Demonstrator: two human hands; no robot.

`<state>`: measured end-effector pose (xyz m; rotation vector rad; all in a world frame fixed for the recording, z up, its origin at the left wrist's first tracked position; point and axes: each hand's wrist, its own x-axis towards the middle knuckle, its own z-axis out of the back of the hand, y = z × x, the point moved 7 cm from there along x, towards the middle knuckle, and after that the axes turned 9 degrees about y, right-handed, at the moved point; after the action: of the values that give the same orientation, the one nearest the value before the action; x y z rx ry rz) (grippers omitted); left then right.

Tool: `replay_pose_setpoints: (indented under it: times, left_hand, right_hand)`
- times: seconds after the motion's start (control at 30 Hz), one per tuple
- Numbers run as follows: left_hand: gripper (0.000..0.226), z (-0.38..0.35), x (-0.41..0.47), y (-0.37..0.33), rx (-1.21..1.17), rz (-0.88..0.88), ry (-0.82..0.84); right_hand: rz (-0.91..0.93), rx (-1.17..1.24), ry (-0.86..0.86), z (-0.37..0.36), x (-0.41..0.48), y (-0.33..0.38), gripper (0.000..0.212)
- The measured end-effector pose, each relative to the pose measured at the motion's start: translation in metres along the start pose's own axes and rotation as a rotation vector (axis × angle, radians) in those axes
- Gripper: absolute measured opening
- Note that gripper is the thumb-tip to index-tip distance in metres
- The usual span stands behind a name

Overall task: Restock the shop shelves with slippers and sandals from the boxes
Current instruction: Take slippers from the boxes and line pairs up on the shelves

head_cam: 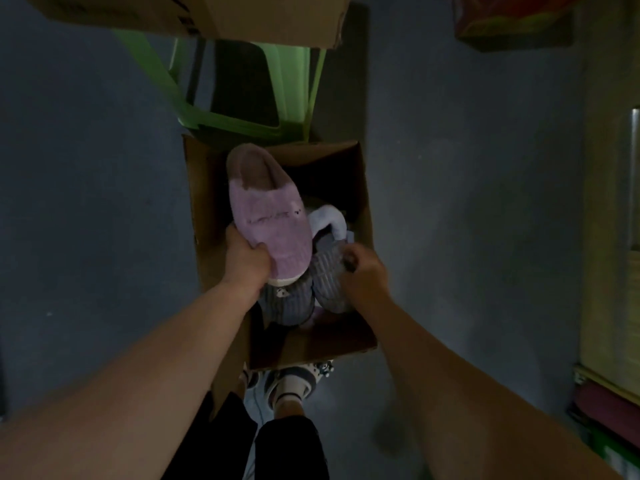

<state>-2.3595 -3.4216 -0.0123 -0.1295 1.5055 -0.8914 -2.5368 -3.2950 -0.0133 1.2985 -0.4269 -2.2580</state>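
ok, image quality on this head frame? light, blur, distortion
Head view: dim, underexposed; cardboard box interior nearly black. Pink slipper in left hand reads clearest; right hand on the grey slipper is motion-blurred. Wide-angle stretches both forearms at frame edges.

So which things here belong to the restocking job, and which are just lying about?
Job: pink slipper, gripped by left hand; grey slipper, gripped by right hand; open box holding more slippers.
Lying about: green stool; upper carton, untouched; blurred red object.
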Motion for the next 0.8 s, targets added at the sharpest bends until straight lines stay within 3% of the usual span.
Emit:
replay_pose_setpoints:
  times: [0.23, 0.33, 0.47, 0.63, 0.8]
  left_hand:
    - [0.048, -0.007, 0.021, 0.007, -0.056, 0.074, 0.137]
    - [0.030, -0.013, 0.029, 0.002, 0.007, 0.025, 0.170]
    - [0.056, -0.004, 0.033, 0.015, 0.320, -0.085, 0.044]
    - [0.095, -0.002, 0.019, 0.055, 0.397, -0.013, -0.061]
    - [0.092, -0.008, 0.028, 0.109, 0.255, 0.116, 0.035]
  right_hand:
    - [-0.186, -0.013, 0.182, -0.010, 0.003, -0.037, 0.054]
    - [-0.198, -0.013, 0.221, -0.021, 0.012, -0.041, 0.062]
    - [-0.199, 0.027, 0.274, -0.041, 0.024, -0.047, 0.070]
    - [-0.202, 0.093, 0.278, -0.063, 0.038, -0.058, 0.085]
    - [-0.161, 0.147, 0.216, -0.073, 0.049, -0.065, 0.106]
